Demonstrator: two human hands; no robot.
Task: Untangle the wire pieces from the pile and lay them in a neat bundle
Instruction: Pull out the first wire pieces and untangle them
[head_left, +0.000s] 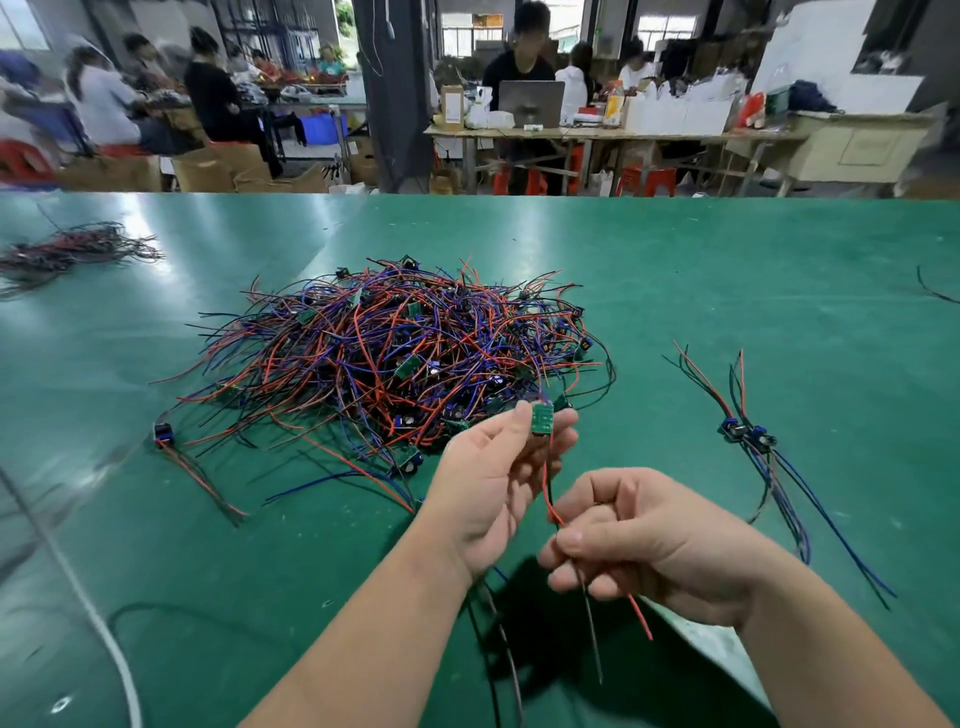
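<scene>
Above the near edge of the green tabletop (727, 291), the left hand (493, 483) pinches a small green circuit board (542, 419) between thumb and fingertips and holds it upright, just in front of the near side of the pile (405, 353). A red wire (549, 493) and a black wire (592, 639) run from the board down to the right hand (649, 545). That hand's fingers are curled, with thumb and forefinger pinching both wires together. The loose ends stick out below the hand.

The pile sits in the middle of the tabletop, a tangle of red, blue and black wires with many small green boards and blue parts caught in it. Toward the right edge lies a small bundle (748, 436) of a few pieces with their boards side by side; its red and black leads point to the far edge and its blue leads trail toward the near edge. A single piece (163, 434) lies apart, left of the pile. Near the far left corner is a blurred heap of red and black wires (67, 249). A white cable (98, 618) curves across the near left corner, and a short dark wire (935, 291) lies at the right edge. Beyond the far edge, people sit at other tables, one behind a laptop (531, 104)
</scene>
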